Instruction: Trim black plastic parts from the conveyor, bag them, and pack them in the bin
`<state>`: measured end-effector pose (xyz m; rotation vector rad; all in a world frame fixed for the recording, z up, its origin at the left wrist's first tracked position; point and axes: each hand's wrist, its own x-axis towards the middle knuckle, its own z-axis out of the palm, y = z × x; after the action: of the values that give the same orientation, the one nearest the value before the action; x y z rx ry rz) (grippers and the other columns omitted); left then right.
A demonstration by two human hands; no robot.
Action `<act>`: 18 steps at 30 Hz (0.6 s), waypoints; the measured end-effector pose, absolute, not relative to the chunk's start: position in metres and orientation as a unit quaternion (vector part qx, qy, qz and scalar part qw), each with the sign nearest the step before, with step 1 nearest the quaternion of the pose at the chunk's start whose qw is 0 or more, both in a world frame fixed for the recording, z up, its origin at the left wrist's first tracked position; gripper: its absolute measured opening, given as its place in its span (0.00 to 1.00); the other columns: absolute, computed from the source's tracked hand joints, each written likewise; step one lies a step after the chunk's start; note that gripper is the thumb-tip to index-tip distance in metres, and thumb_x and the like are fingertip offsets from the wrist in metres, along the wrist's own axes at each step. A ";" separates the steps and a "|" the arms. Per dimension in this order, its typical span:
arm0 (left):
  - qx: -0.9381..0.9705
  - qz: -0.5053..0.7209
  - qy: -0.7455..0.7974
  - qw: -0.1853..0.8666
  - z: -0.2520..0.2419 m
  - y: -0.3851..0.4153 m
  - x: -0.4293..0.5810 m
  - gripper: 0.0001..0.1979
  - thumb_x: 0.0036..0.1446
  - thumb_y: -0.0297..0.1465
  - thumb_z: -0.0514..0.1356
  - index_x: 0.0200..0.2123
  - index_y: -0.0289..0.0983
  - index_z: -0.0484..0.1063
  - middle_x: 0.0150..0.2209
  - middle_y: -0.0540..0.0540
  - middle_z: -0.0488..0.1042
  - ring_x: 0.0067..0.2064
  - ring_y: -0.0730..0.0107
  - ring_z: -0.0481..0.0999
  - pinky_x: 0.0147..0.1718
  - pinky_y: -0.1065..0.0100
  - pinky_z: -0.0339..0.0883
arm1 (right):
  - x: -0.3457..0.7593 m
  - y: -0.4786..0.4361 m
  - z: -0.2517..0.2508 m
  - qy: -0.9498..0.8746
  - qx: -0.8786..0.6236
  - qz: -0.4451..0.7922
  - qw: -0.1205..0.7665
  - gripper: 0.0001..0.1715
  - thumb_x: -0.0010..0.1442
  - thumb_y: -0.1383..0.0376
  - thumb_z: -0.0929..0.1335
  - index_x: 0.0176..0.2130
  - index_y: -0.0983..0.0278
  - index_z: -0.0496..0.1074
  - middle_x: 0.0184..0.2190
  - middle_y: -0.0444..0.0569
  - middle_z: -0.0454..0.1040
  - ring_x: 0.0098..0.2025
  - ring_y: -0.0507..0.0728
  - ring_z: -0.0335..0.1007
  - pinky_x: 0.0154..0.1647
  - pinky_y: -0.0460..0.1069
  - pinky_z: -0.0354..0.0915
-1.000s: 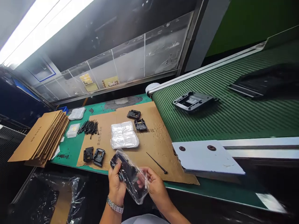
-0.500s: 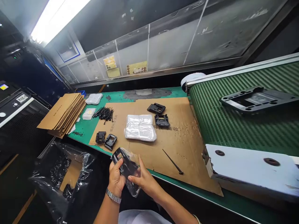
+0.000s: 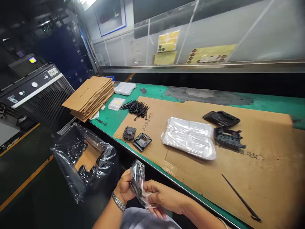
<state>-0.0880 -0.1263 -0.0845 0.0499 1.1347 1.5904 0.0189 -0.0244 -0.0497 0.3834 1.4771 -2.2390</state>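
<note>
A black plastic part in a clear bag [image 3: 138, 179] is held between both hands, in front of the table's near edge. My left hand [image 3: 126, 187], with a metal watch at the wrist, is closed round the part's left side. The fingers of my right hand [image 3: 162, 195] pinch the loose lower end of the bag. On the cardboard beyond lie two small black frames [image 3: 142, 141]. Farther right rests a stack of clear plastic bags [image 3: 189, 136], with more black parts [image 3: 228, 138] beside it.
Left of the table stands a bin lined with a black bag [image 3: 83, 159], holding wrapped black parts. Folded cardboard sheets [image 3: 89, 95] are stacked at the table's left end, near a pile of black pins [image 3: 135, 108]. One long black pin [image 3: 241, 197] lies at right.
My view has swung left, so the green conveyor is out of sight. The bagged part has turned more on edge, and my right hand has shifted down to the bag's end.
</note>
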 end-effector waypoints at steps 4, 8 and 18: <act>0.088 0.645 0.444 0.616 -0.073 -0.151 -0.130 0.25 0.36 0.35 0.68 0.41 0.34 0.72 0.28 0.49 0.70 0.27 0.76 0.67 0.30 0.71 0.59 | -0.021 -0.041 -0.062 0.410 0.189 -0.858 0.244 0.07 0.35 0.71 0.67 0.22 0.66 0.68 0.14 0.42 0.69 0.14 0.46 0.60 0.14 0.39 0.55; 0.161 0.617 0.481 0.602 -0.075 -0.174 -0.173 0.27 0.38 0.36 0.67 0.45 0.35 0.70 0.32 0.48 0.71 0.34 0.74 0.69 0.39 0.69 0.60 | -0.062 -0.059 -0.075 0.304 0.263 -0.896 0.190 0.10 0.32 0.73 0.66 0.23 0.66 0.69 0.16 0.40 0.69 0.18 0.48 0.63 0.21 0.42 0.60; -0.063 0.668 0.660 0.337 -0.140 -0.228 -0.273 0.21 0.44 0.29 0.63 0.45 0.36 0.68 0.45 0.44 0.73 0.45 0.66 0.71 0.47 0.66 0.61 | -0.167 -0.046 -0.110 0.336 0.384 -0.860 0.012 0.25 0.39 0.59 0.74 0.38 0.63 0.69 0.36 0.52 0.76 0.39 0.59 0.73 0.42 0.53 0.68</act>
<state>-0.2727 -0.2279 -0.1402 -0.1651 1.7212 1.7404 -0.1668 -0.0461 -0.1102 1.1982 1.0486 -2.6796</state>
